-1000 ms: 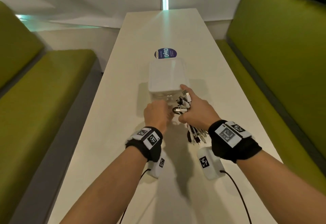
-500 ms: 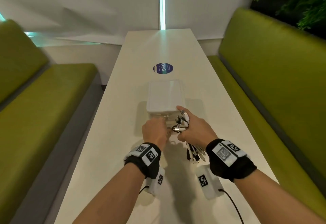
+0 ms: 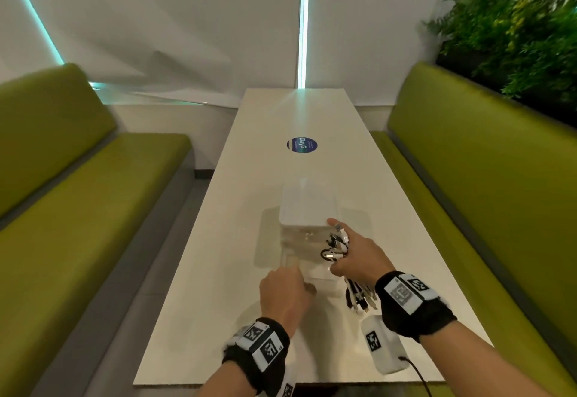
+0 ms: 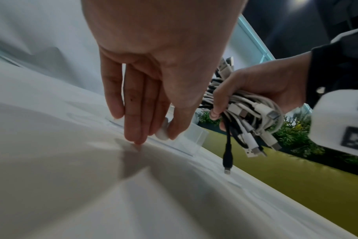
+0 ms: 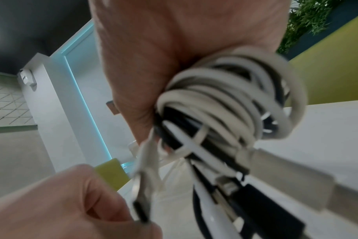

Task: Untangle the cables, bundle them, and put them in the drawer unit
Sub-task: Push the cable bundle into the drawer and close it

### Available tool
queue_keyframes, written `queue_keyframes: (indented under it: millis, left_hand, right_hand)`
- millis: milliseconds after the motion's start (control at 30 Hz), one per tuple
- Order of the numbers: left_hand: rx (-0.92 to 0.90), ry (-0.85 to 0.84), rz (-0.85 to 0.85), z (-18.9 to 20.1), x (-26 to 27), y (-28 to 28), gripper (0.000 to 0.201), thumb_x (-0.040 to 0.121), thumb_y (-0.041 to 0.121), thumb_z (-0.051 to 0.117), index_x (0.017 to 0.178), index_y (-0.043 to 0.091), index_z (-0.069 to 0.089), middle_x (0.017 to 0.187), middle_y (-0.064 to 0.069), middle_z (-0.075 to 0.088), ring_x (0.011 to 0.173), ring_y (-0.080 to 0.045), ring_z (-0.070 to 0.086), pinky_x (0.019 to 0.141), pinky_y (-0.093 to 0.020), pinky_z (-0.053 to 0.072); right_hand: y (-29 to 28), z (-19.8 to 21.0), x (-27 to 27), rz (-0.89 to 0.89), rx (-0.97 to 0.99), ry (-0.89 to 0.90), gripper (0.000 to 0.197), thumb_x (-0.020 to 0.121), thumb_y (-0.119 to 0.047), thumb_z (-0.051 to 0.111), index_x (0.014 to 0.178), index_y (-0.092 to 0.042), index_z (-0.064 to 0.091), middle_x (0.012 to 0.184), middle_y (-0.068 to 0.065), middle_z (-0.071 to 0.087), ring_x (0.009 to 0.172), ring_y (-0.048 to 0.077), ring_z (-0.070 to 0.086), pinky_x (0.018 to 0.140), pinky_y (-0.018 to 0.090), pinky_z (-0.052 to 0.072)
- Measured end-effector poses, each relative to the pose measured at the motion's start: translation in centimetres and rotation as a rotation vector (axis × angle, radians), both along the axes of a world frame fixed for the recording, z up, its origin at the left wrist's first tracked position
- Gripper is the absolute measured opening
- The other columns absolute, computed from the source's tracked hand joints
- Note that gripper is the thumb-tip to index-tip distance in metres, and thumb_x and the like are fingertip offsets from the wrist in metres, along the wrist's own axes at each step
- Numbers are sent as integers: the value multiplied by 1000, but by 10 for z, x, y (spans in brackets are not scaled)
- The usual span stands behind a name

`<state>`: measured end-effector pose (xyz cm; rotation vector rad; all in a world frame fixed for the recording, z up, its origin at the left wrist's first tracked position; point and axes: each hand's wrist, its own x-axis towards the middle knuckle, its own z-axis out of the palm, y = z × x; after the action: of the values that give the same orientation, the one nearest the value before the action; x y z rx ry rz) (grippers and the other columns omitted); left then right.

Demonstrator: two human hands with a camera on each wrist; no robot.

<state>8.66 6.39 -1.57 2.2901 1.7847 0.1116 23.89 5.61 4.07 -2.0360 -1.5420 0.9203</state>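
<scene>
Right fingers [image 4: 216, 113] clenched round coiled black-and-white cable bundle [image 4: 249, 113], left fingers [image 4: 137, 113] pinching drawer knob [image 4: 161, 134]

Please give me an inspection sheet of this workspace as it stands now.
Surface: long white table, with a round blue sticker.
Job's things: clear drawer unit, one drawer pulled out toward the person.
Clutter: nothing seen.
Grippers: left hand pinches the drawer's white knob; right hand grips the cable bundle.
Cables: white and black, coiled together, plugs hanging below the fist.
Surroundings: green benches on both sides, plants at right.
</scene>
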Motion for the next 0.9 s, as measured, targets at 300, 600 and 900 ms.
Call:
queue_keyframes:
  millis: [300,600,900]
  left_hand:
    - [-2,56,-80,5,-12,-40,35,96,43,46,100,13,65,101,-7,66,81,-26,53,69,-31,34]
    - [-37,42,-72,3,-16,-52,38,98,45,42,101,15,65,100,-6,67,77,-22,44,68,-32,33]
    - [67,-132,-43,23,-39,-35,37,91,56,48,89,25,68,82,9,62,77,-14,57,64,-26,40]
  right_hand:
    - [-9,4,-10,-6,-8,-64,90,65,-11,58,140,-51,29,88,-10,66,72,11,61,56,19,45]
    - [-12,5,-15,-10,-15,-71,93,63,-12,59,142,-49,27,90,-10,66,74,13,61,59,21,44]
    - [-15,19,-41,-21,198,-162,37,74,-21,59,104,-28,39,77,-3,61,68,18,58,59,35,51]
